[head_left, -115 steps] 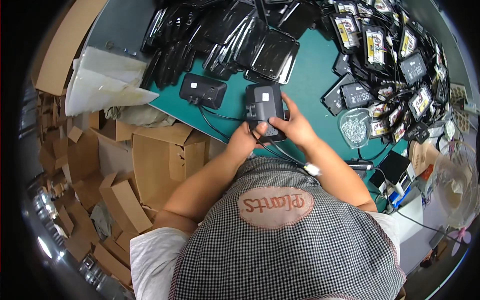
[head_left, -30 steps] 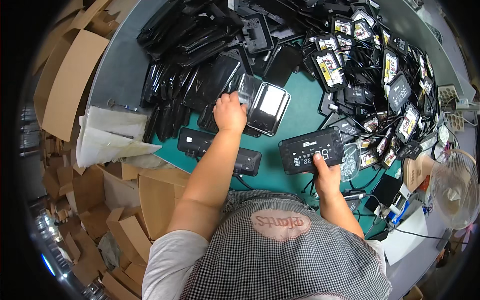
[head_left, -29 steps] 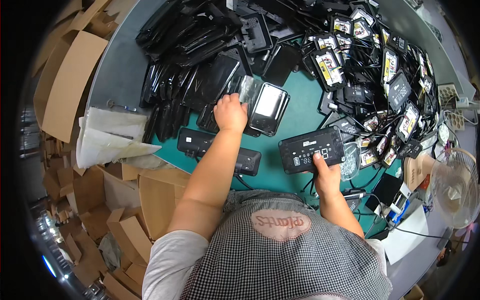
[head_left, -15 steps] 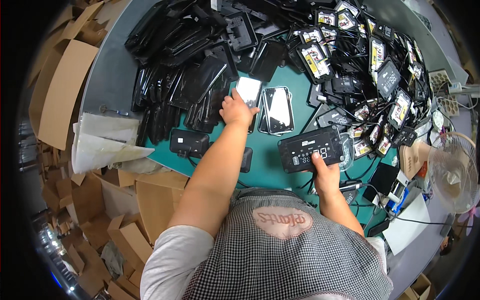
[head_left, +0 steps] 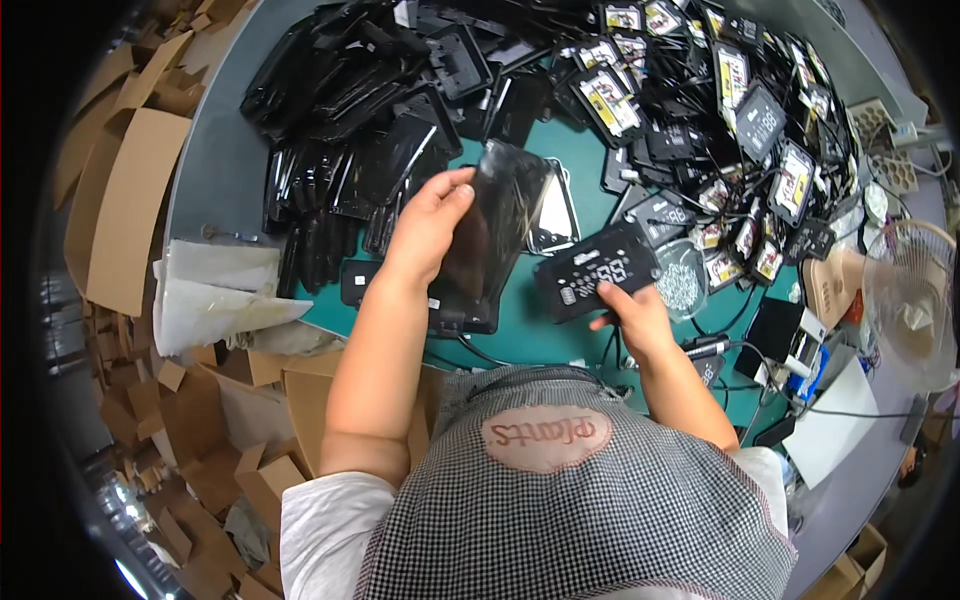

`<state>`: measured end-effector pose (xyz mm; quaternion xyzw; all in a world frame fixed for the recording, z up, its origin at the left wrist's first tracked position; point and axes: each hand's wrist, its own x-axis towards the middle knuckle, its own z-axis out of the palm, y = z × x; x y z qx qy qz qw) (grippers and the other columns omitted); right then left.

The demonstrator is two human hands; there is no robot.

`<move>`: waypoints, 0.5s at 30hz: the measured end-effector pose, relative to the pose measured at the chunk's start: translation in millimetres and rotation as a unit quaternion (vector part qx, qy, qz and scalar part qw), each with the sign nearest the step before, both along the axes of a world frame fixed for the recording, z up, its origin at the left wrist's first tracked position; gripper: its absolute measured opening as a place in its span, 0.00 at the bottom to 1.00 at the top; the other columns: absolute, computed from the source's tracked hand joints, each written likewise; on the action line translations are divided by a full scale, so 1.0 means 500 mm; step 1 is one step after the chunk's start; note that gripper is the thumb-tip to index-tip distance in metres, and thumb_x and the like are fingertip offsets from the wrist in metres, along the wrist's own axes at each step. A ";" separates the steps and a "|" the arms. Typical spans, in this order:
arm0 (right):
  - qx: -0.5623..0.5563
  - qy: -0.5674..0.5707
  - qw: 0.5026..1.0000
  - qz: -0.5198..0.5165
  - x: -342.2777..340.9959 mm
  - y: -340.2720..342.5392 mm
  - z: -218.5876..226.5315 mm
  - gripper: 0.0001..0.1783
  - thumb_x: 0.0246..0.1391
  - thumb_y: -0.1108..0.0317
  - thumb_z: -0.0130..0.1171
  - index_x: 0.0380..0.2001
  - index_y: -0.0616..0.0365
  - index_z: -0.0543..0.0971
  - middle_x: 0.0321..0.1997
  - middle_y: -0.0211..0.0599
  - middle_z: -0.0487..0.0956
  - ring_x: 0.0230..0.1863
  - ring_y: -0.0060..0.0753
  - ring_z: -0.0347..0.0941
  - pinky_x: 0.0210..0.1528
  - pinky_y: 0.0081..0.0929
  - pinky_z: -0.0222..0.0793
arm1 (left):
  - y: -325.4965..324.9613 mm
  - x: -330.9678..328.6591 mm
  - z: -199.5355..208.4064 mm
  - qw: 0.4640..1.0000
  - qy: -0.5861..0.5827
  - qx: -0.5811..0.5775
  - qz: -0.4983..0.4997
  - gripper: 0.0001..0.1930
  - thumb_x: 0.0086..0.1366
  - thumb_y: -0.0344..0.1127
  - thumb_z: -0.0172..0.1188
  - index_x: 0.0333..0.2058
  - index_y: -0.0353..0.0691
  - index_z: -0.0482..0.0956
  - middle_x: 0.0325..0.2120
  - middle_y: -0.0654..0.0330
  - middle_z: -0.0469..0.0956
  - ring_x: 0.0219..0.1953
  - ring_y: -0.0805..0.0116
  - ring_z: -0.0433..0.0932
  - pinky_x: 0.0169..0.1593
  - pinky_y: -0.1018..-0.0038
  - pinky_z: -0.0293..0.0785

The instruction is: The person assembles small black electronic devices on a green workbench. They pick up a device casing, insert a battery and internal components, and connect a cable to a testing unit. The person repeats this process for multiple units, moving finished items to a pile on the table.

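Note:
My left hand (head_left: 432, 222) is closed on the left edge of a glossy dark rectangular cover panel (head_left: 500, 215), which is tilted up above the green mat. My right hand (head_left: 638, 318) grips a black display module (head_left: 590, 268) with pale digits and icons, the thumb resting on its face. A cable hangs below that module. Behind the raised cover lies a white-edged flat panel (head_left: 556, 215), partly hidden by it. A small black box-shaped part (head_left: 356, 280) sits left of the cover, half behind my left forearm.
Stacked black covers (head_left: 330, 100) fill the back left, and wired display units (head_left: 735, 120) heap up at the back right. A clear bowl of small screws (head_left: 682, 282) stands by my right hand, near an electric screwdriver (head_left: 706, 347). Cardboard boxes (head_left: 135, 210) lie left.
My left hand has gone from resting on a shiny panel to holding up a dark cover, drawn nearer to me. The display module in my right hand has shifted slightly left and tilted.

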<state>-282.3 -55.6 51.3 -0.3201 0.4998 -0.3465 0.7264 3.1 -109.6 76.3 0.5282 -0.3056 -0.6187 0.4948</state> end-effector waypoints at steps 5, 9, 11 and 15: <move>-0.015 -0.063 0.997 0.032 0.040 0.017 0.013 0.21 0.61 0.68 0.56 0.56 0.64 0.70 0.48 0.39 0.78 0.40 0.29 0.79 0.25 0.23 0.78 | 0.079 -0.097 0.036 0.879 -0.417 -0.115 -0.199 0.36 0.59 0.44 0.67 0.64 0.37 0.65 0.53 0.47 0.73 0.55 0.55 0.73 0.59 0.65 0.70; -0.028 -0.141 0.986 0.088 0.027 0.033 0.034 0.24 0.62 0.69 0.56 0.59 0.65 0.68 0.51 0.38 0.77 0.47 0.29 0.76 0.40 0.25 0.79 | 0.147 -0.139 0.050 0.794 -0.522 -0.149 -0.275 0.62 0.42 0.50 0.76 0.70 0.37 0.46 0.60 0.40 0.61 0.62 0.43 0.64 0.63 0.58 0.63; -0.037 -0.158 0.982 0.096 0.024 0.044 0.031 0.24 0.62 0.71 0.55 0.60 0.65 0.67 0.52 0.39 0.76 0.49 0.30 0.75 0.48 0.28 0.77 | 0.157 -0.139 0.050 0.806 -0.496 -0.137 -0.292 0.65 0.41 0.51 0.77 0.70 0.37 0.44 0.60 0.39 0.60 0.62 0.43 0.63 0.64 0.57 0.63; -0.030 -0.159 0.979 0.124 0.007 0.048 0.026 0.24 0.63 0.74 0.52 0.61 0.63 0.65 0.54 0.39 0.75 0.52 0.30 0.73 0.50 0.28 0.75 | 0.163 -0.136 0.058 0.830 -0.458 -0.201 -0.247 0.63 0.41 0.50 0.77 0.70 0.37 0.46 0.58 0.41 0.62 0.59 0.44 0.66 0.62 0.57 0.65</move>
